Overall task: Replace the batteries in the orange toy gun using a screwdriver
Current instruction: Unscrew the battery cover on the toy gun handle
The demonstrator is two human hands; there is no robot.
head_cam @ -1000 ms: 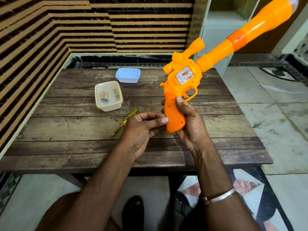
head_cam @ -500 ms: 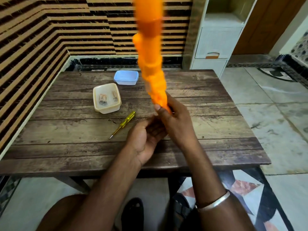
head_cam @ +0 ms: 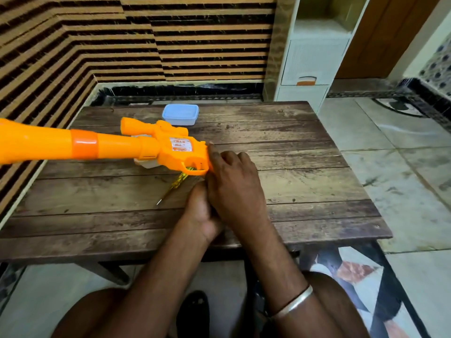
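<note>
One glossy plastic toy gun (head_cam: pixel 156 148), right hand (head_cam: pixel 233 184) around its grip; left hand (head_cam: pixel 199 213), hold unclear

The orange toy gun (head_cam: pixel 170 147) is horizontal, long barrel pointing left, above the yellow screwdriver (head_cam: pixel 174 185) lying on the table (head_cam: pixel 292 142).

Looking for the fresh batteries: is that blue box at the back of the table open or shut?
Shut. The blue box has its lid seated flat on top; what is inside cannot be seen.

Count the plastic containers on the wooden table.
2. The blue-lidded rectangular plastic box sits near the table's far edge; the cream plastic tub is mostly hidden behind the orange toy gun.
</note>
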